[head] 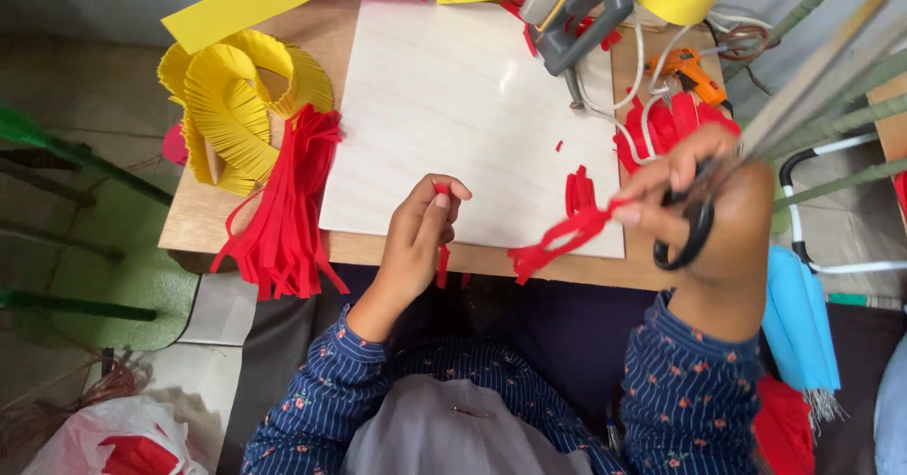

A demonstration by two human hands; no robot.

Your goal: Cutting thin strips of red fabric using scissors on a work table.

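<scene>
My left hand (422, 232) pinches a thin red foam strip (442, 253) that hangs down over the front edge of the pale board (453, 97). My right hand (704, 206) is raised at the right, with black scissors (688, 229) looped on its fingers, and its fingertips grip a bundle of red foam strips (557, 237) that trails left toward the board's front edge. A few loose red scraps (578, 190) lie on the board near that bundle.
A heap of red strips (283, 201) and fringed yellow foam rolls (236, 107) sit at the left of the wooden table (194, 220). Grey glue gun (576, 12), orange glue gun (692, 71), white cords and yellow bands lie at the back. Blue folded paper (798, 314) hangs at right.
</scene>
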